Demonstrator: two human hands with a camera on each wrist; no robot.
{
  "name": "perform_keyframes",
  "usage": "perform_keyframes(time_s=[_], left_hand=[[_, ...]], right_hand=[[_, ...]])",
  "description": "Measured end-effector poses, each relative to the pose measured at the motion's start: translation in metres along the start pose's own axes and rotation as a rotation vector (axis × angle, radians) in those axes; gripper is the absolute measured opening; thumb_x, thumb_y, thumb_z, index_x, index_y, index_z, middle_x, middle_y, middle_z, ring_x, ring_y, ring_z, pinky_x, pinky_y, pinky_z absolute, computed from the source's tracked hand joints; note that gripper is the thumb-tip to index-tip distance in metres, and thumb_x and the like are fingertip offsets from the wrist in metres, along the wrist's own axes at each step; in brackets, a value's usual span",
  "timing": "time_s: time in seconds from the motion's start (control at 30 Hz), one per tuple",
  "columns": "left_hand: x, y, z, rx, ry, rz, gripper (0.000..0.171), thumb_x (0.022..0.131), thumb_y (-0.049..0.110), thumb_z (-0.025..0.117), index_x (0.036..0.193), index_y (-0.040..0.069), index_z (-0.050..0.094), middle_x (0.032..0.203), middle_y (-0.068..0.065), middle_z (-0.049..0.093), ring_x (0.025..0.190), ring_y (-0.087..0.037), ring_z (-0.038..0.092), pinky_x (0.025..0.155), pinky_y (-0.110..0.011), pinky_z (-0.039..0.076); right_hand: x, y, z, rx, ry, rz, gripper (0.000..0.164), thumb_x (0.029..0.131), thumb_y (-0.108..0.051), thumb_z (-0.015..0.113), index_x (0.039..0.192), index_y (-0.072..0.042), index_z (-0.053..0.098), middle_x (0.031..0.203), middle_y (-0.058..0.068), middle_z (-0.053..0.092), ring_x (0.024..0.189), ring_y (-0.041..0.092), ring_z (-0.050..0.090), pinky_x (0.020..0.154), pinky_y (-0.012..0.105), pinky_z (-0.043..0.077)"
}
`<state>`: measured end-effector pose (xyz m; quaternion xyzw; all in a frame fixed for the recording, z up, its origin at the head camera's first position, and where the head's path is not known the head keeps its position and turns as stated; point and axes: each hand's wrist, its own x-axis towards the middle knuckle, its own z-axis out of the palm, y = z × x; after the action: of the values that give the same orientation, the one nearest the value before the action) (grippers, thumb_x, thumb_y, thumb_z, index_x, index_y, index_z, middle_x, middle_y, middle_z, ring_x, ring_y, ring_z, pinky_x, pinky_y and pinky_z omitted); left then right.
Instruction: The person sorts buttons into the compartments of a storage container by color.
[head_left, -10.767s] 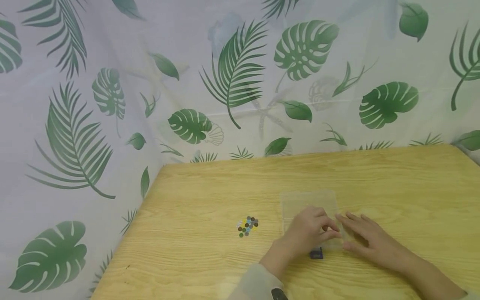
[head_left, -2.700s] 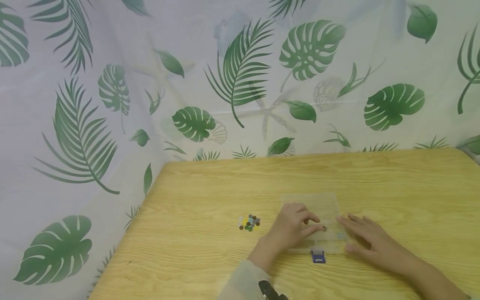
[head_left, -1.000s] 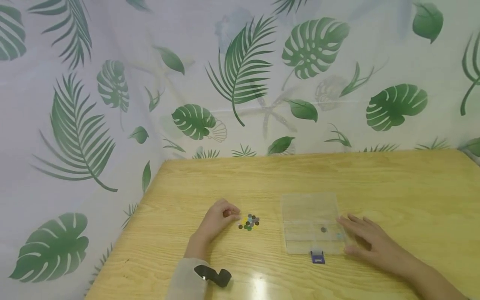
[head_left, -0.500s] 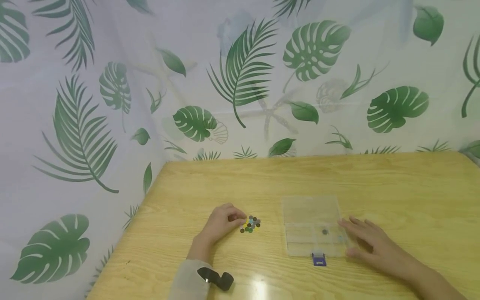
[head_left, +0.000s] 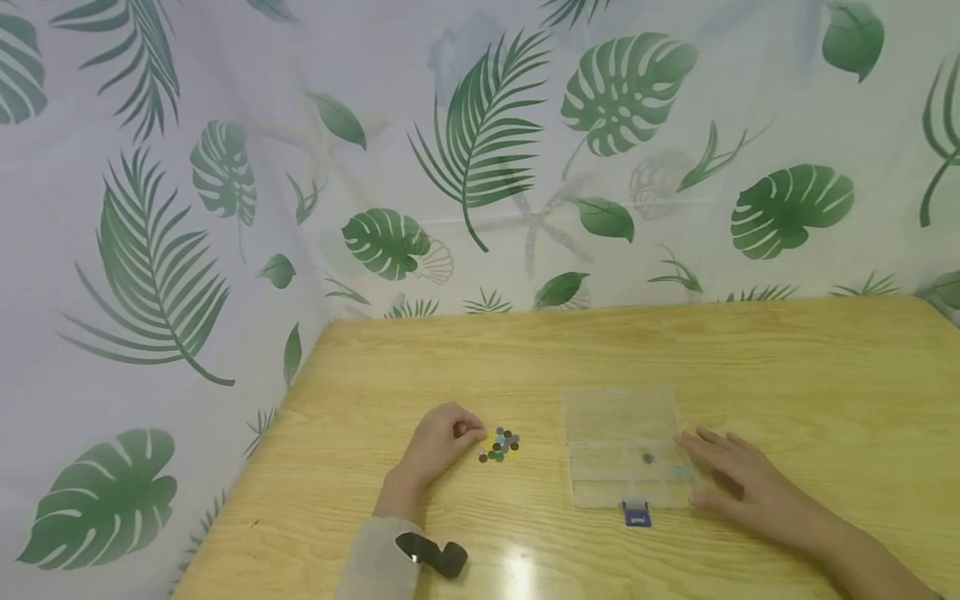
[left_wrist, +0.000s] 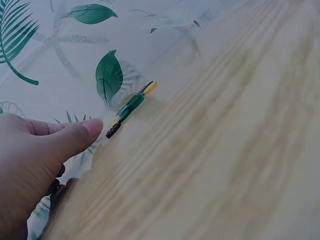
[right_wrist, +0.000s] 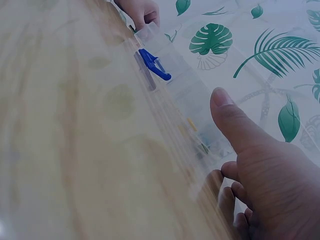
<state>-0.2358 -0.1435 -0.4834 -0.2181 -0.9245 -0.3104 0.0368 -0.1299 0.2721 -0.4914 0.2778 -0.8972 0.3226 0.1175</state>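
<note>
In the head view, a pile of small, flat, coloured discs (head_left: 505, 446) lies on the table, left of a clear plastic box (head_left: 618, 414). My left hand (head_left: 442, 442) is at the pile's left edge, thumb and forefinger tips together; I cannot tell whether a disc is between them. In the left wrist view its thumb (left_wrist: 90, 128) points at the discs (left_wrist: 127, 110). The box lies open, with a blue latch (head_left: 637, 513) at its front. A dark disc (head_left: 648, 458) and a light-blue disc (head_left: 679, 472) are in its compartments. My right hand (head_left: 738, 483) rests along its right side, fingers extended.
The wood-grain table (head_left: 420, 358) ends at a white curtain (head_left: 495, 275) with green leaf prints, behind and on the left. A black strap (head_left: 431, 554) with a small device sits on the left wrist.
My left hand has moved from over the box, where a dark disc was at its fingertips, leftward to the pile. That disc now lies in the box. The right hand has stayed beside the box.
</note>
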Motion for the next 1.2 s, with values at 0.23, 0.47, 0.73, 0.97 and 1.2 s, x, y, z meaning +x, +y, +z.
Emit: perform_keyframes(time_s=[0.23, 0.47, 0.73, 0.97, 1.2], left_hand=[[-0.0013, 0.0004, -0.0009, 0.008, 0.001, -0.018, 0.016, 0.087, 0.033, 0.067, 0.090, 0.017, 0.072, 0.072, 0.009, 0.049, 0.069, -0.009, 0.043, 0.062, -0.022, 0.039], [0.0002, 0.0015, -0.0016, -0.024, -0.034, -0.031, 0.010, 0.087, 0.027, 0.069, 0.090, 0.017, 0.072, 0.072, 0.009, 0.050, 0.068, -0.009, 0.045, 0.063, -0.022, 0.040], [-0.0003, 0.0054, -0.0033, -0.049, -0.039, -0.035, 0.013, 0.087, 0.026, 0.069, 0.093, 0.015, 0.071, 0.073, 0.008, 0.052, 0.068, -0.009, 0.047, 0.062, -0.023, 0.042], [0.0006, 0.0040, -0.0018, -0.013, -0.041, 0.002, 0.008, 0.086, 0.024, 0.070, 0.088, 0.017, 0.072, 0.073, 0.009, 0.051, 0.069, -0.008, 0.045, 0.064, -0.023, 0.041], [0.0011, 0.0051, -0.0027, -0.016, -0.069, -0.015, 0.007, 0.086, 0.023, 0.070, 0.087, 0.017, 0.072, 0.074, 0.008, 0.052, 0.073, -0.010, 0.046, 0.067, -0.024, 0.040]], right_hand=[[-0.0002, 0.0002, -0.0001, 0.015, -0.008, -0.002, 0.069, 0.082, -0.017, 0.071, 0.144, -0.013, 0.040, 0.137, 0.028, 0.045, 0.135, -0.010, 0.009, 0.113, 0.021, -0.004], [0.0005, 0.0010, 0.0002, 0.010, 0.008, -0.014, 0.070, 0.080, -0.016, 0.072, 0.143, -0.012, 0.041, 0.135, 0.027, 0.048, 0.135, -0.009, 0.011, 0.113, 0.020, -0.001], [0.0015, 0.0000, -0.0012, 0.002, -0.001, -0.014, 0.069, 0.081, -0.016, 0.072, 0.143, -0.012, 0.041, 0.135, 0.026, 0.048, 0.135, -0.011, 0.010, 0.112, 0.017, -0.003], [0.0009, 0.0008, -0.0006, 0.010, -0.006, -0.010, 0.069, 0.081, -0.016, 0.072, 0.143, -0.012, 0.041, 0.136, 0.027, 0.047, 0.135, -0.010, 0.010, 0.113, 0.019, -0.003], [0.0015, 0.0013, -0.0004, -0.004, 0.002, -0.027, 0.070, 0.080, -0.016, 0.073, 0.143, -0.012, 0.041, 0.134, 0.027, 0.048, 0.135, -0.011, 0.010, 0.109, 0.011, -0.004]])
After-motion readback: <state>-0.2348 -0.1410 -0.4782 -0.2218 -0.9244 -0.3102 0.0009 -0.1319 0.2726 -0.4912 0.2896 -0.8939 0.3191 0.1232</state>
